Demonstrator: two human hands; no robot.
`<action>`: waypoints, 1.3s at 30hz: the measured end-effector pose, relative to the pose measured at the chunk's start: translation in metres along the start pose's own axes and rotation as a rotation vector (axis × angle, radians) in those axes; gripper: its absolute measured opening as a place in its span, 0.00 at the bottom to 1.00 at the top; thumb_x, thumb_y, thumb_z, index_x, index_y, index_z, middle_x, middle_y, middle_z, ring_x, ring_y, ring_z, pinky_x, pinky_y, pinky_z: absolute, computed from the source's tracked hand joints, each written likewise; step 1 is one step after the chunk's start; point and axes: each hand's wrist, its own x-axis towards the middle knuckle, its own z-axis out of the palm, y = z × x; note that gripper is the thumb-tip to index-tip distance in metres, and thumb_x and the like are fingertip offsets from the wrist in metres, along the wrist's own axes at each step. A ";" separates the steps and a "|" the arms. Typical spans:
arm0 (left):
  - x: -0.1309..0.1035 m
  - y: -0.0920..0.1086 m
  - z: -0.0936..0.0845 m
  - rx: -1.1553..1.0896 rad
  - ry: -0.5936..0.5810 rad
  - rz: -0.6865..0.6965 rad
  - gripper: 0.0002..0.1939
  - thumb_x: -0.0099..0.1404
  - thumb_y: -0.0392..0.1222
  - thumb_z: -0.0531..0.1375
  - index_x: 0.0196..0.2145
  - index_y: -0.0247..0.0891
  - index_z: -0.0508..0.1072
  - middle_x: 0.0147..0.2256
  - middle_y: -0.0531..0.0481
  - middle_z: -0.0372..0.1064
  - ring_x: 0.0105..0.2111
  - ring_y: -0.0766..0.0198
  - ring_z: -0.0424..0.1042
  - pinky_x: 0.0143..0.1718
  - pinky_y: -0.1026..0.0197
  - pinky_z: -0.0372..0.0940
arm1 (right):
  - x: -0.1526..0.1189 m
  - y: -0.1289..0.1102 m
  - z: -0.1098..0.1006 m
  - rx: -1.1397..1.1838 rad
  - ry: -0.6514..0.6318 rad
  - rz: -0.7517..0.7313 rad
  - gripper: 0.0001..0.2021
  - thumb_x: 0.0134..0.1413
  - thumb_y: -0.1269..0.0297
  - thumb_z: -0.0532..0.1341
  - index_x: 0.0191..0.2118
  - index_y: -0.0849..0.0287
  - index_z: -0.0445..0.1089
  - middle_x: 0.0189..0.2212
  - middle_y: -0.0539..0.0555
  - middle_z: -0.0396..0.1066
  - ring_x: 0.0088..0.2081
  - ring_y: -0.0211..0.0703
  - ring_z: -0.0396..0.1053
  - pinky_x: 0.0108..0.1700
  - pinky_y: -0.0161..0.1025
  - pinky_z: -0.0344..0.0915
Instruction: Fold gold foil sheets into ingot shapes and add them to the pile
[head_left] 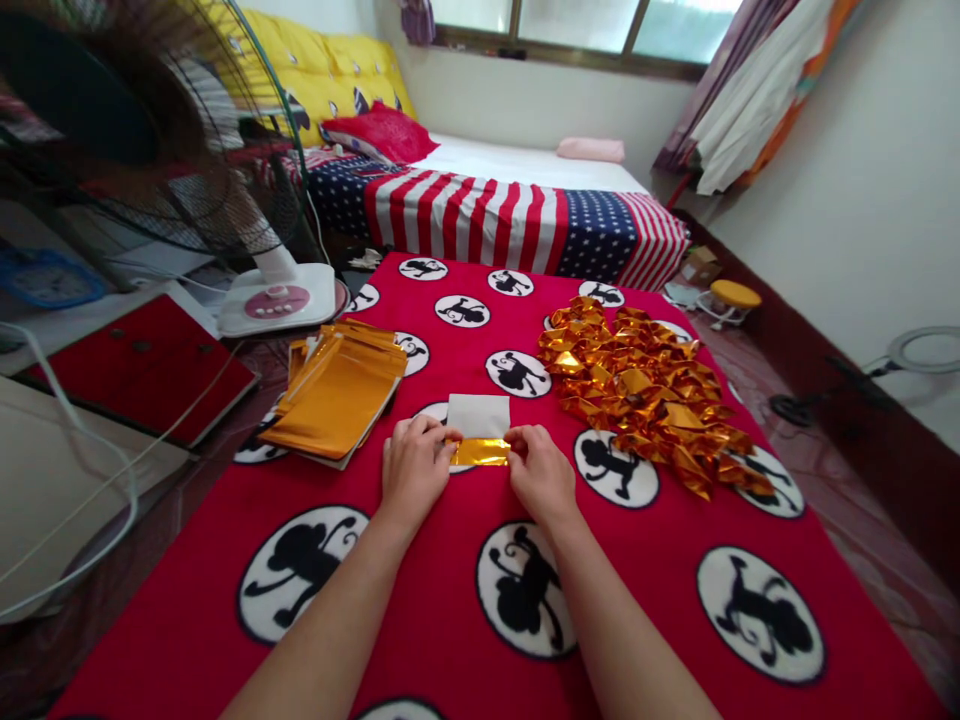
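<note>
Sheet laid at centre of frame on red cloth, small, rectangular; upper part pale and matte, lower part shown as shiny, lightly creased gold band. Band's left end pinched by left hand, right end pinched by right hand, thumbs and fingertips used. Gold sheets stacked left of centre; folded gold pieces heaped right of centre. Cardboard box seen at right, upper half; contents too small to be told.

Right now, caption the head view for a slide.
Left hand and right hand hold a part-folded sheet between a flat stack and a gold pile.
</note>
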 end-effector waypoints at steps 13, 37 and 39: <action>0.000 -0.022 -0.010 -0.106 -0.089 0.209 0.21 0.57 0.34 0.59 0.47 0.49 0.77 0.44 0.50 0.70 0.45 0.57 0.64 0.46 0.56 0.62 | -0.005 0.012 -0.006 0.097 -0.066 -0.136 0.21 0.47 0.67 0.64 0.50 0.49 0.72 0.42 0.50 0.68 0.35 0.38 0.68 0.33 0.34 0.61; 0.007 -0.009 0.005 -0.893 -0.054 -0.031 0.17 0.58 0.50 0.61 0.33 0.31 0.78 0.27 0.50 0.74 0.28 0.64 0.70 0.29 0.65 0.64 | -0.004 0.021 0.007 0.804 0.056 -0.211 0.16 0.54 0.54 0.62 0.23 0.60 0.68 0.19 0.46 0.60 0.24 0.35 0.57 0.28 0.33 0.54; 0.008 -0.009 0.006 -0.878 -0.062 -0.021 0.17 0.58 0.50 0.62 0.32 0.31 0.78 0.27 0.49 0.74 0.28 0.63 0.70 0.30 0.65 0.64 | -0.003 0.022 0.008 0.818 0.049 -0.213 0.17 0.54 0.54 0.62 0.22 0.60 0.66 0.18 0.46 0.58 0.23 0.34 0.55 0.27 0.32 0.52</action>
